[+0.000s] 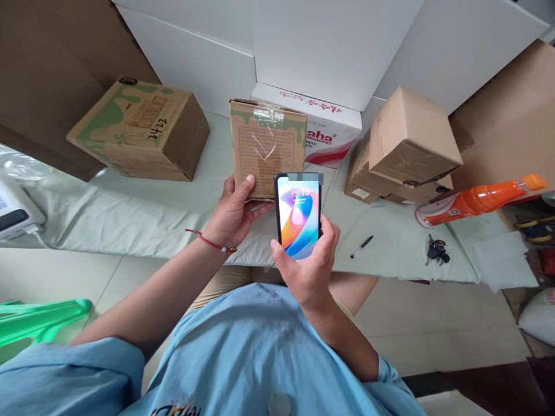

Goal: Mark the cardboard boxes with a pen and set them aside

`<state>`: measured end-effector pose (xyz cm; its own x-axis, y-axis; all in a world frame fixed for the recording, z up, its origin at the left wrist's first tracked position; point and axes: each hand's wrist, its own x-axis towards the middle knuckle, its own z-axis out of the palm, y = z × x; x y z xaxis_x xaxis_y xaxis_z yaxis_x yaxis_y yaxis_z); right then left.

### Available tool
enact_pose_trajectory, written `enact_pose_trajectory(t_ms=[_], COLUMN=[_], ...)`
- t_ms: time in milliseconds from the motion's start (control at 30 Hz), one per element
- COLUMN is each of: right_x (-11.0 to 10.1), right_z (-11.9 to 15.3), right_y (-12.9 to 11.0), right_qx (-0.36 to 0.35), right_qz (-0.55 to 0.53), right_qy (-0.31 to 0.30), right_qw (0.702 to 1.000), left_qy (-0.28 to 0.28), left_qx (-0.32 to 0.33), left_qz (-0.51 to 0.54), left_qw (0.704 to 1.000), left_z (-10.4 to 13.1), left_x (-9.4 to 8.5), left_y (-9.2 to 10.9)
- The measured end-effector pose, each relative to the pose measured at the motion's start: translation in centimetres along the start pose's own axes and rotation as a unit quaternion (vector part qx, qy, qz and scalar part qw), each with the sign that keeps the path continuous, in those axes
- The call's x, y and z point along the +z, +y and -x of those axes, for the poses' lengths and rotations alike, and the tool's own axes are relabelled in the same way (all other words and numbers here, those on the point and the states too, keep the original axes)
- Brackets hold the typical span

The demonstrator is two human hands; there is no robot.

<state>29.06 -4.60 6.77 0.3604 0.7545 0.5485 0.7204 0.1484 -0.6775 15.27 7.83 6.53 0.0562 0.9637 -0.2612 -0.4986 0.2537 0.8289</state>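
A brown cardboard box (269,141) with green print and clear tape across its top edge is held upright near the middle of the view. My left hand (236,214) grips its lower left corner, thumb on the front face and fingers beneath. In my right hand (307,260) is a phone (299,216) with a dark case, its lit screen facing me and showing a colourful lock screen. The phone overlaps the lower right corner of the box, so that corner is hidden.
A green-printed carton (143,130) stands at the left of the cloth-covered table (143,216). Behind the held box is a white and red carton (333,138). To the right are stacked brown boxes (411,138), an orange bottle (477,202), keys (437,251) and a pen (362,247).
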Motion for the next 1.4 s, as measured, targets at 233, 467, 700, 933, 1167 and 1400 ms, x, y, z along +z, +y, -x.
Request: enact_pose_trajectory(t_ms=[233, 467, 700, 933, 1167, 1400], right_x=[0.1, -1.4, -5.2, -5.2, -6.4, -1.9], right_z=[0.0, 0.3, 1.9, 3.3, 0.6, -6.0], right_y=[-0.1, 6.3, 15.4, 16.2, 15.3, 11.5], right_qx=[-0.002, 0.086, 0.276, 0.272, 0.182, 0.321], right_qz=[0.002, 0.09, 0.224, 0.28, 0.279, -0.217], right_qy=[0.008, 0.012, -0.139, -0.211, -0.294, -0.258], right_qw=[1.0, 0.992, 0.924, 0.896, 0.896, 0.885], left_qy=[0.006, 0.004, 0.001, 0.023, 0.039, 0.002], left_qx=[0.002, -0.016, -0.015, -0.007, 0.02, -0.019], left_qz=[-0.004, -0.03, -0.061, -0.116, -0.144, -0.066], left_qw=[1.0, 0.999, 0.998, 0.993, 0.989, 0.998], left_z=[0.0, 0.7, 1.8, 2.6, 2.7, 2.6], left_x=[0.0, -0.1, -0.6, -2.0, -4.2, -6.5], left_y=[-0.1, 0.4, 0.4, -0.2, -0.4, -0.3])
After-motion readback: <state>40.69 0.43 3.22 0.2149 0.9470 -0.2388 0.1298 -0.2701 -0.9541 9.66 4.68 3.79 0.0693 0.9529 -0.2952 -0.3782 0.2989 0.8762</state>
